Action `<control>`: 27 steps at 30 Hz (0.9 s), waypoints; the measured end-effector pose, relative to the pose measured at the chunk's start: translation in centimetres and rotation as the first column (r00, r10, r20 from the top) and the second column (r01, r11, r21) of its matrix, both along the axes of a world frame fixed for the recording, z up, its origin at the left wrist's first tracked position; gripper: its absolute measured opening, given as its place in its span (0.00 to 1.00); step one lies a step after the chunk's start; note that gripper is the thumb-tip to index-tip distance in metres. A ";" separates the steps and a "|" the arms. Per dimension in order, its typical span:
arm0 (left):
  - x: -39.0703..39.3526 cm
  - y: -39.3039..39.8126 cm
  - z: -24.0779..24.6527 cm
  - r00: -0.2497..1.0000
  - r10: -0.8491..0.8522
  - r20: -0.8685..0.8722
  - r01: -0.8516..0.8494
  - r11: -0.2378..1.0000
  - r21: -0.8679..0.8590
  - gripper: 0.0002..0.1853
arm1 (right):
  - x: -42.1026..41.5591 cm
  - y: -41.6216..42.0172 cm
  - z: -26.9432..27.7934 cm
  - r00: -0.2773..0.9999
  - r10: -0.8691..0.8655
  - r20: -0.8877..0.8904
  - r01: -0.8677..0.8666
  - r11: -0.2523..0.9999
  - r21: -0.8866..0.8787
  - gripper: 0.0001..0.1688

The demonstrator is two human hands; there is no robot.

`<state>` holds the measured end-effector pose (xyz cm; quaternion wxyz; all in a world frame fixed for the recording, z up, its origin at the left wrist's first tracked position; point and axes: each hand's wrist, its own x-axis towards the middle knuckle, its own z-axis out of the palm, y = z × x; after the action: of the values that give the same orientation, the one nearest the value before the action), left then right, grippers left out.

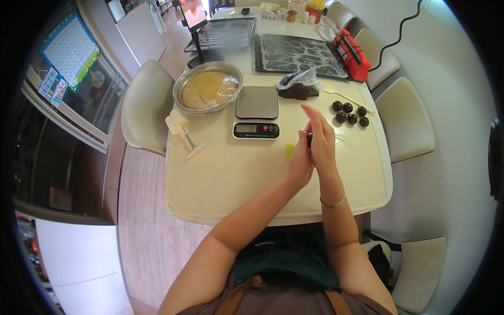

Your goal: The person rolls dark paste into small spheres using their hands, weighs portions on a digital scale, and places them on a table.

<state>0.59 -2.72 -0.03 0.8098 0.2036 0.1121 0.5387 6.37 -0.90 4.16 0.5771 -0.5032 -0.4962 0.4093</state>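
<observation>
Between my palms sits a dark ball of filling point(310, 139), mostly hidden. My left hand point(300, 159) presses on it from the left and my right hand point(322, 138) from the right. Several shiny dark balls point(352, 119) rest on the table at the right. A lump of dark paste point(295, 92), partly in a clear plastic bag point(305, 78), lies beyond my hands. Left of them stands a digital kitchen scale point(257, 103), its pan bare. A metal bowl point(178, 96) holds yellowish dough point(210, 90) under plastic film. A green scraper-like piece point(290, 151) lies partly behind my left hand.
A white plunger mould point(185, 136) lies at the left. A pale stick-like tool point(346, 98) lies beyond the balls. Farther back are a black tray point(299, 55), a red bag-like case point(351, 57), a metal tray point(232, 33) and a phone stand point(198, 49). Chairs point(405, 120) flank the table.
</observation>
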 end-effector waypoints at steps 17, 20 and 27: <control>-0.9 -0.2 2.2 0.983 -0.183 0.023 0.185 0.978 -0.093 0.37 | 1.2 0.1 -1.3 0.723 -0.197 0.662 -0.073 0.931 0.358 0.21; -1.1 0.8 0.1 0.952 -0.225 0.208 0.247 0.965 -0.090 0.37 | 2.5 0.5 -1.6 0.611 -0.266 0.746 -0.061 0.923 0.379 0.24; -1.6 2.6 -1.6 0.989 -0.031 0.146 0.036 0.999 -0.032 0.39 | 0.7 -3.7 -2.1 0.787 0.016 0.617 -0.239 0.930 0.281 0.24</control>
<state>-1.01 -0.16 -1.61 0.8280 0.1518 0.0587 0.5366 7.04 -4.62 2.02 0.4375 -0.4634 -0.7511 0.1724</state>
